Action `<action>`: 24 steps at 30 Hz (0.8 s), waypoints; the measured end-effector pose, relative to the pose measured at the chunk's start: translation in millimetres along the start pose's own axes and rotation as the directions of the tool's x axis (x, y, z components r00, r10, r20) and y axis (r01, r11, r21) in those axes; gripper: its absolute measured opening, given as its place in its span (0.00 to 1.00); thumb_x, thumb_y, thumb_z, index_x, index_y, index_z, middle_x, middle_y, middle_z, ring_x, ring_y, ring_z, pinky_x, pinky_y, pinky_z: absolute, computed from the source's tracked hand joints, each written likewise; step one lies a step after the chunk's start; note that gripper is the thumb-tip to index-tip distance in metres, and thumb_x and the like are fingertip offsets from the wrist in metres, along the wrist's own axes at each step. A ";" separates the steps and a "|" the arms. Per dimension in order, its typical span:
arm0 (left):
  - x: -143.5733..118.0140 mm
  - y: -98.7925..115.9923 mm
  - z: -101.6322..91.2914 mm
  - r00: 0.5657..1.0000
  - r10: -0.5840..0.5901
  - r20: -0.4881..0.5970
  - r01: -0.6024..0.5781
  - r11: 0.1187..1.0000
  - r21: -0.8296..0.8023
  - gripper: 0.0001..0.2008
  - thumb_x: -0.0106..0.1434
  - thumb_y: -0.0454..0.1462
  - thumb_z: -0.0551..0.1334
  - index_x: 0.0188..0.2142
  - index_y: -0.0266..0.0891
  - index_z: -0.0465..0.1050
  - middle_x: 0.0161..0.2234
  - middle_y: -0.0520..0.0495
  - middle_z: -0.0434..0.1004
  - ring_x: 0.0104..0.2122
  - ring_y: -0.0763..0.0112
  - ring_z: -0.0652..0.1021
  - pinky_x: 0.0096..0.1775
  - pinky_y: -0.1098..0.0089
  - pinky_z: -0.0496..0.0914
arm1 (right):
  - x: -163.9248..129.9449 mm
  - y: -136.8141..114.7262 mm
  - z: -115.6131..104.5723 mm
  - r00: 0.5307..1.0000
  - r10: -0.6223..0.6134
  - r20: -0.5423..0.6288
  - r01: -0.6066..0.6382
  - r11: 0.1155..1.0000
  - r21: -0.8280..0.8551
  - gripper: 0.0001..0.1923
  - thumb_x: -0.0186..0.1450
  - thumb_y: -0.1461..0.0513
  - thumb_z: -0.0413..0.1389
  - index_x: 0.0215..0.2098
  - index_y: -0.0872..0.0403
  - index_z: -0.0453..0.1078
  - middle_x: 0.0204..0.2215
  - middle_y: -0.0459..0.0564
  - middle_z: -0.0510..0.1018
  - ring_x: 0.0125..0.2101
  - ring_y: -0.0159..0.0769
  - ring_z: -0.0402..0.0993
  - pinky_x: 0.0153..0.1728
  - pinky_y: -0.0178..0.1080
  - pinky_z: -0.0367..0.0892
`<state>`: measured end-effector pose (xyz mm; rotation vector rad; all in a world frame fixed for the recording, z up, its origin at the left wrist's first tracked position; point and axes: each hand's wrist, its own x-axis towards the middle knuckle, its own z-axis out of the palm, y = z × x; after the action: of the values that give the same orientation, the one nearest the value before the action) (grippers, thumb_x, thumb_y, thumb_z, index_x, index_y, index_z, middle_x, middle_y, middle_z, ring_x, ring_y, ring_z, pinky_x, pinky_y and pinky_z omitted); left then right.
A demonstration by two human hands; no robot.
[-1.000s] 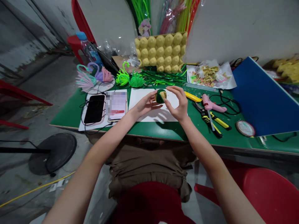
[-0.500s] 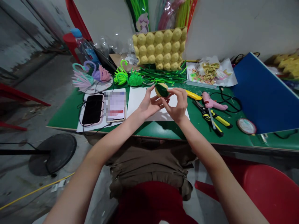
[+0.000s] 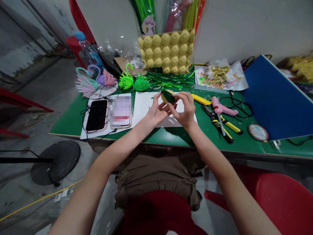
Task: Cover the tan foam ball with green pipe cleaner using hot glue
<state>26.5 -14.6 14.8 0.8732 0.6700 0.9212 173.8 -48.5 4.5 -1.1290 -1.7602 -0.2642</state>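
Note:
Both hands hold a small yellow lump wrapped in dark green pipe cleaner [image 3: 167, 96] above a white sheet of paper [image 3: 149, 106] on the green table [image 3: 70, 119]. My left hand [image 3: 156, 111] grips it from the left with fingers raised. From the right, my right hand [image 3: 186, 109] pinches it with thumb and fingertips. A loose pile of green pipe cleaners [image 3: 171, 80] lies just behind, in front of a yellow egg carton [image 3: 166, 52] that leans on the wall.
Two phones [image 3: 97, 115] rest on paper at the left, with pipe-cleaner swans [image 3: 95, 78] and green figures [image 3: 133, 81] behind. To the right lie a yellow knife [image 3: 201, 99], pink glue gun [image 3: 222, 108], pliers [image 3: 217, 124], tape roll [image 3: 258, 132] and a blue board [image 3: 271, 98].
The hands lifted the green-wrapped lump off the paper and turned it; more dark green now faces me. My right fingers closed in on it.

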 end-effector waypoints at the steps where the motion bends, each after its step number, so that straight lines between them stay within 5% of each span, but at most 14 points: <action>1: 1.2 -1.1 -2.0 1.000 0.019 0.007 -0.019 0.999 0.038 0.30 0.62 0.66 0.59 0.39 0.41 0.72 0.42 0.36 0.78 0.51 0.48 0.80 0.50 0.48 0.79 | -0.1 0.4 0.0 1.000 0.006 0.013 -0.006 1.000 -0.013 0.16 0.70 0.51 0.54 0.50 0.51 0.71 0.44 0.58 0.77 0.48 0.50 0.75 0.51 0.55 0.71; 6: 6.9 -6.7 -10.5 0.979 0.202 0.025 -0.201 0.944 0.263 0.27 0.62 0.63 0.62 0.44 0.43 0.71 0.42 0.38 0.78 0.51 0.49 0.81 0.49 0.47 0.79 | -0.3 0.2 0.0 0.999 0.022 0.036 -0.021 0.999 -0.028 0.17 0.70 0.50 0.54 0.51 0.50 0.71 0.45 0.58 0.78 0.48 0.49 0.75 0.51 0.54 0.70; 17: -5.9 -0.8 -4.4 0.997 0.046 -0.060 -0.048 0.999 -0.023 0.24 0.60 0.58 0.67 0.44 0.43 0.71 0.42 0.44 0.80 0.55 0.49 0.79 0.56 0.48 0.76 | -3.0 1.8 -0.1 0.997 -0.058 0.049 0.063 0.990 -0.123 0.14 0.71 0.53 0.55 0.52 0.49 0.72 0.45 0.56 0.80 0.46 0.47 0.75 0.50 0.50 0.64; 24: -6.8 -0.2 -3.5 0.994 0.078 -0.074 -0.076 0.997 0.029 0.22 0.62 0.57 0.67 0.44 0.44 0.71 0.42 0.43 0.80 0.54 0.48 0.79 0.50 0.51 0.78 | -2.1 -2.0 -0.3 0.994 -0.017 0.112 0.026 0.996 -0.084 0.19 0.72 0.55 0.54 0.59 0.48 0.69 0.48 0.56 0.80 0.45 0.45 0.76 0.51 0.49 0.62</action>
<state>20.6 -19.3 13.7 0.8959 0.7183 1.0207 172.5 -51.0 3.6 -1.2063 -1.8747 -0.2968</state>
